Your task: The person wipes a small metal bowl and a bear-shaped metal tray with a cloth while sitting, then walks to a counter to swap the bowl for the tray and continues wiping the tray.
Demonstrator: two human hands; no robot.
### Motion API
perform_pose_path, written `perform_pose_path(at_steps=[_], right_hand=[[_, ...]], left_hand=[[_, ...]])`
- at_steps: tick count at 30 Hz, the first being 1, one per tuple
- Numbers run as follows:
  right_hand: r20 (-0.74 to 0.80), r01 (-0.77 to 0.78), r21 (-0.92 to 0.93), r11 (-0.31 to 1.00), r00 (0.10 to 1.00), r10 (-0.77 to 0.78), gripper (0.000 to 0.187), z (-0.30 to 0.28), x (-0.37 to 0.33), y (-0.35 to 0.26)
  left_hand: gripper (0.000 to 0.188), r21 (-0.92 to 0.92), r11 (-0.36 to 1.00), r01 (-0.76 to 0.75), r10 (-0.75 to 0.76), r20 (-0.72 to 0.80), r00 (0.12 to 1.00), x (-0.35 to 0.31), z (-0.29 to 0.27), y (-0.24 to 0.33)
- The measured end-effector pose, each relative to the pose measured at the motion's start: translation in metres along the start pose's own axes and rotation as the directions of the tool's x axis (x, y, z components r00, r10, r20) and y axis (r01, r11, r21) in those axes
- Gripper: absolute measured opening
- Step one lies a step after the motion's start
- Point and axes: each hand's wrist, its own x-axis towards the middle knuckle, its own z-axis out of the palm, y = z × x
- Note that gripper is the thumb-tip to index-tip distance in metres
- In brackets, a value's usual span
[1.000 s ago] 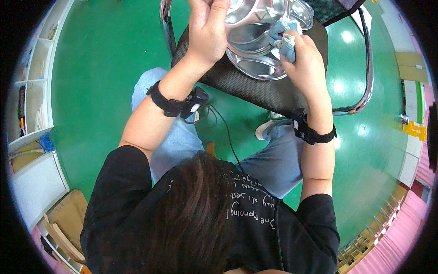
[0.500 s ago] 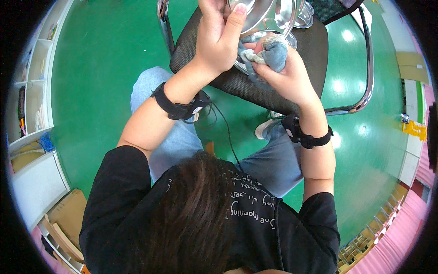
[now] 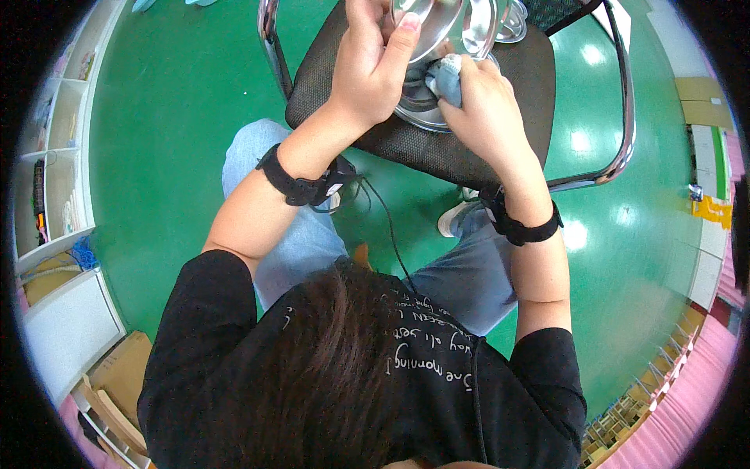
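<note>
My left hand [image 3: 373,70] grips a shiny metal plate [image 3: 478,33] with raised compartments, its thumb on the near side; the top of the picture cuts the plate off. Bunched in my right hand [image 3: 491,117] is a blue-grey cloth [image 3: 445,81], close to the plate's lower edge. Whether the cloth touches the plate I cannot tell. Beneath both, a round metal dish [image 3: 426,119] lies on the chair seat [image 3: 525,105], partly hidden by my hands. Another metal dish [image 3: 512,30] rests farther back on the seat.
Chrome chair arms [image 3: 628,109] curve up on both sides of the seat. A black cable [image 3: 388,223] hangs between my knees. White shelves [image 3: 69,176] stand at the left, with a cardboard box [image 3: 119,371] below them. The floor [image 3: 172,156] is green.
My right hand has moved slightly left and turned, its back now facing up. The cloth is bunched smaller and shows less. The plate has tilted a little; my left hand keeps its grip.
</note>
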Motion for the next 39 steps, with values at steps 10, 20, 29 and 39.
perform_pose_path(at_steps=[10, 20, 29, 39], right_hand=[[-0.133, -0.125, 0.053, 0.991, 0.982, 0.131, 0.035, 0.004, -0.001, -0.013], [-0.046, -0.113, 0.754, 0.647, 0.974, 0.224, 0.023, 0.015, 0.002, 0.011], [-0.026, -0.056, 0.843, 0.535, 0.989, 0.143, 0.023, 0.005, 0.0, -0.01], [0.211, -0.195, 0.93, 0.312, 0.977, -0.019, 0.026, -0.006, -0.001, -0.01]], left_hand=[[0.04, 0.081, 0.997, -0.002, -0.001, 0.035, 0.999, -0.001, -0.005, 0.012], [0.044, 0.1, 0.987, -0.122, 0.126, -0.032, 0.992, -0.002, -0.01, 0.003], [0.04, 0.045, 0.989, -0.14, 0.143, -0.079, 0.987, 0.002, -0.014, 0.0], [0.039, -0.085, 0.995, -0.058, 0.056, -0.029, 0.998, -0.001, -0.007, -0.002]])
